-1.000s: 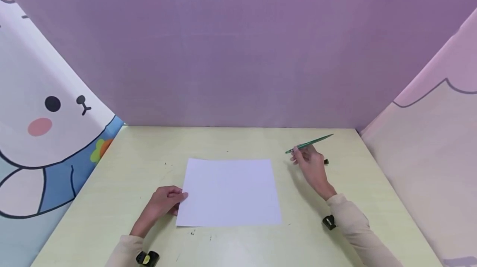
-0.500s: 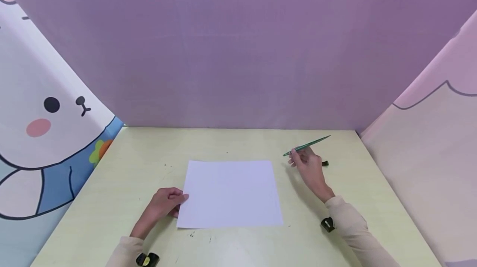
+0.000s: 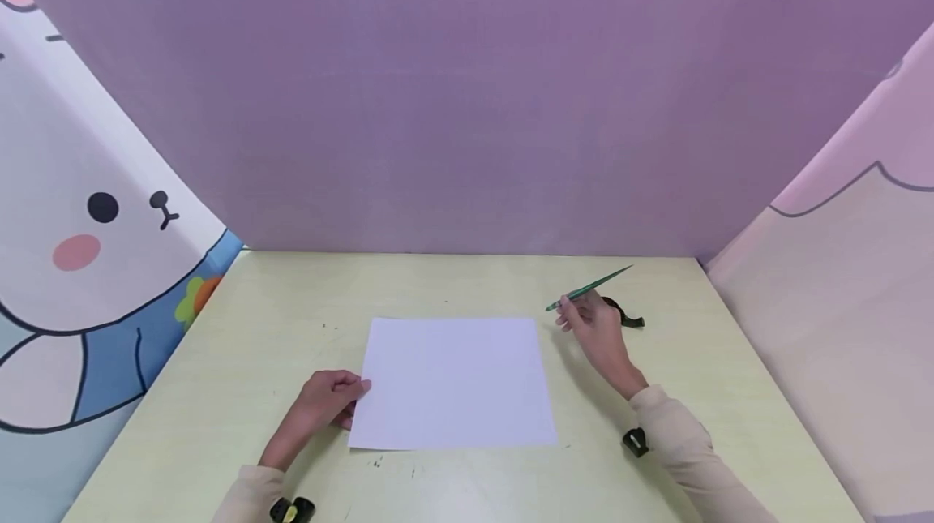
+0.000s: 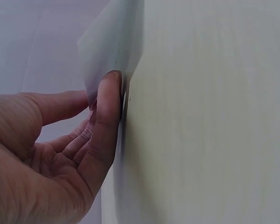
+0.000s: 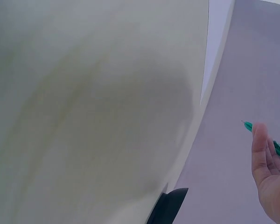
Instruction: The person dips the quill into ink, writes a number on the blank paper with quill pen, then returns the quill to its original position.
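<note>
A sheet of white paper [image 3: 452, 383] lies flat on the table. My left hand [image 3: 324, 401] pinches its left edge, thumb on top and fingers beneath. The left wrist view shows the paper [image 4: 105, 46] lifted a little at that edge between the thumb and the index finger [image 4: 109, 100]. Beyond the right edge of the paper, my right hand [image 3: 600, 338] holds a slim green pen [image 3: 589, 288] above the table. Its fine tip points left, and its long tapering end slants up to the right. In the right wrist view the pen [image 5: 248, 126] shows past the fingertips.
Behind my right hand lies a black curved thing [image 3: 633, 320], partly hidden by the hand. Dark marks [image 3: 377, 461] dot the pale table [image 3: 467, 490]. A purple panel [image 3: 467, 101] rises at the table's back edge, with printed panels on both sides.
My right hand has moved slightly left and nearer with the pen, uncovering more of the black thing behind it. My left hand keeps its hold on the paper's edge.
</note>
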Demonstrator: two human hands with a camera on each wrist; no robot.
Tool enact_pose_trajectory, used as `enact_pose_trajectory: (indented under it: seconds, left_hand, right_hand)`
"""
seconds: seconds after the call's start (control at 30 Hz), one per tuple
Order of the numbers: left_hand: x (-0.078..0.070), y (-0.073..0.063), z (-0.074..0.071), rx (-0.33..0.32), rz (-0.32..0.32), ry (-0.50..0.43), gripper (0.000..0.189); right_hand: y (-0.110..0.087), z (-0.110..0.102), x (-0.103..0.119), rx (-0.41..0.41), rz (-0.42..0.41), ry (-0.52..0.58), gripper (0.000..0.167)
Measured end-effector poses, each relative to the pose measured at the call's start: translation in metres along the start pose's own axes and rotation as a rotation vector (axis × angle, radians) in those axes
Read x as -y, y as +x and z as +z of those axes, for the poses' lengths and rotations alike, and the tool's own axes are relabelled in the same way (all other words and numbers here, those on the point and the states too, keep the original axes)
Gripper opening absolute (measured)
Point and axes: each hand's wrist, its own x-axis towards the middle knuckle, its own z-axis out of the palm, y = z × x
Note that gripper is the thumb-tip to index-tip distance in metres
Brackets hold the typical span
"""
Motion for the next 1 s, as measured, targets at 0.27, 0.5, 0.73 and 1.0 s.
enact_pose_trajectory:
  seconds: [0.27, 0.5, 0.73, 1.0]
  left_hand:
    - [-0.001, -0.001, 0.001, 0.002, 0.001, 0.017, 0.021]
    - [-0.004, 0.0, 0.004, -0.008, 0.018, 0.035, 0.02]
    - [-0.005, 0.0, 0.004, -0.007, 0.022, 0.04, 0.02]
    - [-0.006, -0.002, 0.003, 0.006, 0.019, 0.024, 0.02]
  right_hand:
    - [0.0, 0.001, 0.014, 0.012, -0.014, 0.019, 0.011]
    - [0.003, 0.0, 0.011, 0.007, -0.014, 0.025, 0.012]
    - [0.004, 0.001, 0.014, 0.017, 0.011, 0.036, 0.013]
    - [0.006, 0.011, -0.012, 0.034, 0.022, 0.044, 0.015]
